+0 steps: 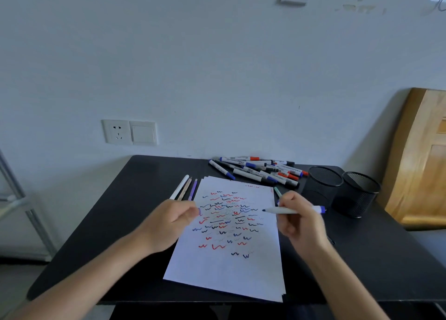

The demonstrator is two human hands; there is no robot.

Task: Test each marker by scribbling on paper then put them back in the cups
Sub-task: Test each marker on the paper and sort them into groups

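A white sheet of paper (pixel 226 269) covered with red, blue and black scribbles lies on the black table (pixel 101 235). My right hand (pixel 298 219) grips an uncapped blue marker (pixel 272 210), its tip pointing left just above the paper's right edge. My left hand (pixel 172 217) pinches the marker's blue cap (pixel 199 211) over the paper's left side. A pile of several markers (pixel 258 171) lies at the back of the table. Two black mesh cups (pixel 322 185) (pixel 357 194) stand at the right, and I see no marker in either.
Three pens (pixel 184 187) lie side by side left of the paper, and a teal pen (pixel 277 191) pokes out behind my right hand. A wooden panel (pixel 420 155) leans against the wall at the right. A metal shelf frame (pixel 17 199) stands at the left.
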